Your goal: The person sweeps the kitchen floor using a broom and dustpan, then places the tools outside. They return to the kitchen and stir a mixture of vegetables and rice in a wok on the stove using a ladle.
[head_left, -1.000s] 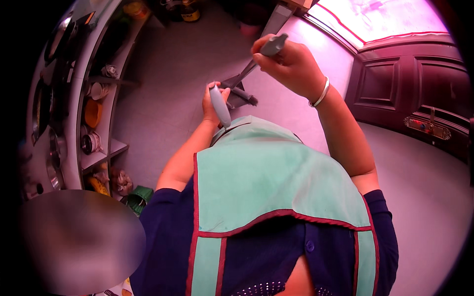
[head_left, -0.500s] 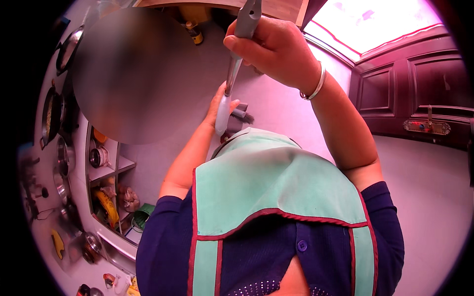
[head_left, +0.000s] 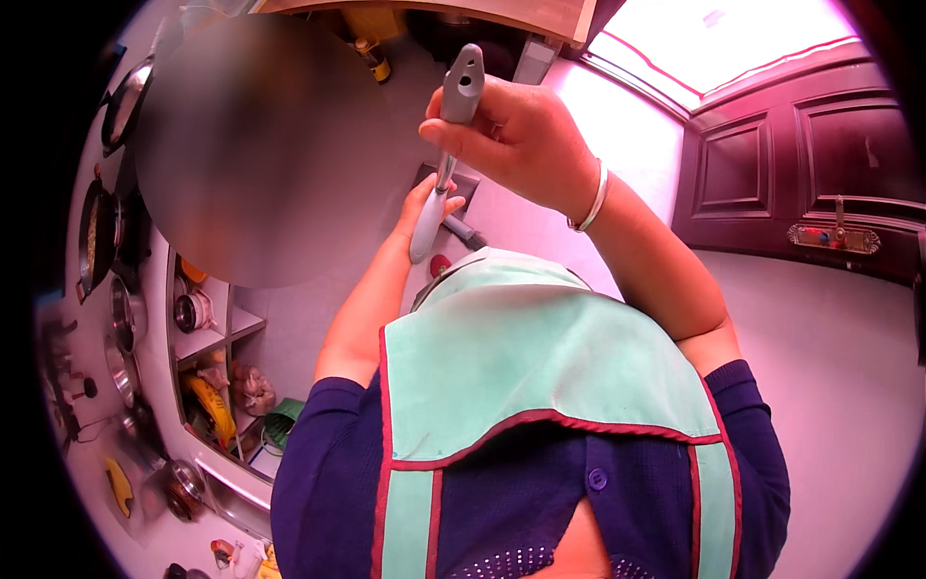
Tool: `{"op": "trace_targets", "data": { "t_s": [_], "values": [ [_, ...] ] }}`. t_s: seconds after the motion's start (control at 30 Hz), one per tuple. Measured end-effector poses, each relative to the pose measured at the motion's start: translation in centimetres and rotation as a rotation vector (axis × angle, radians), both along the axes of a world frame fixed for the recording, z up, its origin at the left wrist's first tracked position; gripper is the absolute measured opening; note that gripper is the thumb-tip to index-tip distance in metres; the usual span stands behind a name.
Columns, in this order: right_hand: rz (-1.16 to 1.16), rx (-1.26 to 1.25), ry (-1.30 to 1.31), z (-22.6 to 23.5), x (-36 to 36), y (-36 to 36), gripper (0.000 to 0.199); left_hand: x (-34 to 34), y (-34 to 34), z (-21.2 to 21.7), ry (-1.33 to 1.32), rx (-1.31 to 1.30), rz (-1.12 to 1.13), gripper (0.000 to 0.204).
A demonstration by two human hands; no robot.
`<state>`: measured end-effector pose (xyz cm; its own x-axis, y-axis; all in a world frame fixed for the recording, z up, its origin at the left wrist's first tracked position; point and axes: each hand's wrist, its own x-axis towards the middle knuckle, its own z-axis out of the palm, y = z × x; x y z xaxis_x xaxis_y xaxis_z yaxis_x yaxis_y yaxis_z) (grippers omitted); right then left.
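My right hand [head_left: 516, 135] is closed around a grey hand grip [head_left: 464, 85] with holes near its end. Below it runs a thin metal rod [head_left: 446, 174]. Lower and further left, my left hand [head_left: 421, 207] curls round a paler grey handle [head_left: 425, 230], whose rounded end points back toward me. At floor level beyond the left hand show a flat grey dustpan [head_left: 465, 185] and a broom head [head_left: 465, 232] with dark bristles. My hands hide how the handles join these heads, and whether the rod and pale handle are one piece cannot be told.
A dark panelled door [head_left: 772, 183] with a metal handle stands at the right. A wooden table edge [head_left: 550, 17] and a yellow-labelled bottle [head_left: 372, 60] are ahead. Shelves [head_left: 198, 333] and a counter with pans [head_left: 96, 232] line the left. A blurred round patch covers the upper left.
My right hand and its grip have come down and slightly left, closer to my left hand. More of the dustpan and broom head now shows. My left hand has moved little.
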<state>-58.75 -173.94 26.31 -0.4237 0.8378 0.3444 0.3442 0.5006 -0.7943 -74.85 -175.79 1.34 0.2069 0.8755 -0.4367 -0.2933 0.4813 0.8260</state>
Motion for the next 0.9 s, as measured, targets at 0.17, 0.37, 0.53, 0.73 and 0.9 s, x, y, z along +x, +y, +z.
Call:
{"op": "trace_targets", "data": {
  "t_s": [0.17, 0.37, 0.53, 0.73, 0.9],
  "values": [
    [-0.003, 0.01, 0.035, -0.6, -1.6, 0.1, 0.027, -2.4, 1.6, 1.1, -0.025, 0.095, -0.042, 0.022],
    [0.071, -0.215, 0.069, -8.0, 0.7, 5.7, 0.047, -4.6, 5.8, 14.0, 0.214, 0.613, -0.175, 0.021],
    [0.279, -0.124, 0.009, -14.7, -3.1, 6.8, 0.036, -4.1, 7.9, 22.3, 0.066, 1.168, -0.067, 0.018],
    [0.226, -0.467, 0.116, -9.0, -1.8, 6.6, 0.012, -3.6, 6.8, 22.0, -0.019, 0.932, -0.164, 0.053],
    [0.312, -0.302, 0.147, 0.2, -3.0, 3.6, 0.015, -3.6, 3.0, 13.7, 0.183, 0.68, -0.181, 0.043]
  ]
}}
